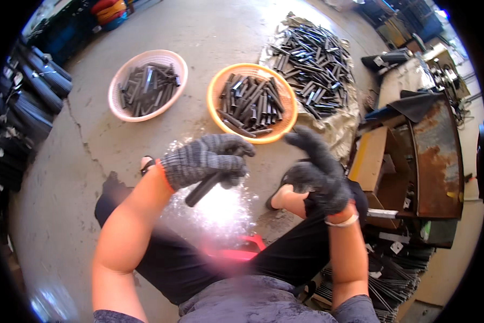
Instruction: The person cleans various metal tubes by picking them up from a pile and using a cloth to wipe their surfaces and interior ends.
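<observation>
My left hand [204,159], in a grey knitted glove with an orange cuff, is closed around a short black tube [201,191]. The tube slants down toward my lap. My right hand [320,172], gloved in dark grey and slightly blurred, has its thumb and fingers apart with nothing visible between them. It is just below the right rim of an orange plastic basket [212,110] that holds many similar black tubes [250,105]. Between my legs lies shiny, clear, bubbly sheeting [212,210], partly washed out by glare.
A pale pink basket [114,97] of dark tubes stands far left. Beyond the orange basket, a large pile of tubes [317,64] covers a crumpled sheet [336,132]. At right are a cardboard box [368,156] and a rusty metal cabinet [438,161]. Bundled rods [29,116] line the left.
</observation>
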Demonstrator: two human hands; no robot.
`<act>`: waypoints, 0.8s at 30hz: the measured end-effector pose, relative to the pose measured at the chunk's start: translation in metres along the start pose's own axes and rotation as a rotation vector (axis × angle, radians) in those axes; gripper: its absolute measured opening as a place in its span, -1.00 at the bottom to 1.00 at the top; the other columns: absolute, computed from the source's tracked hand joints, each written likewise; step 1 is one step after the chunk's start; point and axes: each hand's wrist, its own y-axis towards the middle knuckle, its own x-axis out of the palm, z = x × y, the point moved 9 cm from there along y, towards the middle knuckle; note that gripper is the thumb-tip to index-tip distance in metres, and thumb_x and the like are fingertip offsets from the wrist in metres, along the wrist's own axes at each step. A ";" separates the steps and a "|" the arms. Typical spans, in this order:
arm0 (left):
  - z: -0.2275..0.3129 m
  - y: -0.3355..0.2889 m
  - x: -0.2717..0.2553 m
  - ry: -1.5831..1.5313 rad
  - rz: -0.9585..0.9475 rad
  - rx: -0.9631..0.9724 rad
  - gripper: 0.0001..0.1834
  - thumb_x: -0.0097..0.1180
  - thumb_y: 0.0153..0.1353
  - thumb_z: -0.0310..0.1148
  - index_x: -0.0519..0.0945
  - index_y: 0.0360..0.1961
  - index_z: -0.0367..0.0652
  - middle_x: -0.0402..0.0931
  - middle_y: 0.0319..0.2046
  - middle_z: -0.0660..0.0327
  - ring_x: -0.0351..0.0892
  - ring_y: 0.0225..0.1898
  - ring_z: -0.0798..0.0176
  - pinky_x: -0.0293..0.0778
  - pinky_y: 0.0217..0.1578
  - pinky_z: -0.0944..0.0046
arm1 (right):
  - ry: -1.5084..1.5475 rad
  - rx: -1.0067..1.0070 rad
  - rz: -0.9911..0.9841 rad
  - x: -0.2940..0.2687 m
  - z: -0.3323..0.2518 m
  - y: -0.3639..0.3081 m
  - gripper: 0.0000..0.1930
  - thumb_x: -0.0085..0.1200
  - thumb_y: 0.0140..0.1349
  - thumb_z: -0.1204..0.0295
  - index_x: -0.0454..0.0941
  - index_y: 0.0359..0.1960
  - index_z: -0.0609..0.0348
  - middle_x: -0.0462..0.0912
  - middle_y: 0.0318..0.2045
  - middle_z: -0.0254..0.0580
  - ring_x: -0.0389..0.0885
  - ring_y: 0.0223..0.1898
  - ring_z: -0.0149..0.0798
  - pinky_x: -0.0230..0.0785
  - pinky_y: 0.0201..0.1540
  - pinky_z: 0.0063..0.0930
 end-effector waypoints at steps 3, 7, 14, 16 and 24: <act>0.008 -0.005 -0.001 -0.010 0.000 -0.007 -0.65 0.09 0.22 -0.40 0.44 0.02 -0.25 0.54 -0.36 0.16 0.57 -0.43 0.34 0.51 -0.42 0.39 | 0.414 0.216 -0.216 0.093 0.045 0.041 -0.40 0.10 0.24 0.35 0.14 0.27 0.17 0.52 -0.14 -0.18 0.52 -0.45 -0.48 0.29 -0.53 -0.71; 0.006 -0.013 -0.028 -0.069 0.042 0.071 -0.68 0.09 0.21 -0.36 0.46 -0.04 -0.27 0.52 -0.43 0.19 0.53 -0.48 0.38 0.49 -0.48 0.39 | 0.479 0.353 -0.179 0.111 0.080 0.053 -0.70 0.02 0.29 0.18 0.46 -0.15 0.15 0.41 -0.60 -0.46 0.27 -0.69 -0.58 0.08 -0.66 -0.69; 0.010 -0.023 -0.044 0.004 0.132 0.036 -0.74 0.06 0.22 -0.41 0.45 -0.10 -0.30 0.48 -0.48 0.20 0.51 -0.52 0.36 0.49 -0.52 0.39 | -0.398 0.621 -0.154 0.066 0.324 0.009 -0.70 0.07 0.20 0.18 0.58 -0.24 0.16 0.57 -0.57 -0.06 0.55 -0.49 -0.12 0.37 -0.39 -0.28; 0.023 -0.011 -0.039 0.085 0.152 0.034 -0.76 0.04 0.23 -0.41 0.46 -0.12 -0.29 0.48 -0.48 0.21 0.50 -0.52 0.37 0.50 -0.51 0.39 | -0.746 0.659 -0.179 0.003 0.402 -0.025 -0.64 0.07 0.18 0.11 0.57 -0.14 0.11 0.61 -0.32 0.10 0.56 -0.18 0.09 0.36 -0.08 -0.14; -0.001 -0.023 -0.049 0.171 0.129 -0.016 -0.86 0.06 0.22 -0.40 0.46 -0.28 -0.25 0.43 -0.55 0.26 0.46 -0.57 0.38 0.45 -0.52 0.39 | 0.250 0.034 0.163 0.095 0.039 0.063 -0.68 -0.05 0.34 0.38 0.38 0.10 0.15 0.60 -0.27 -0.35 0.38 -0.58 -0.61 0.27 -0.57 -0.74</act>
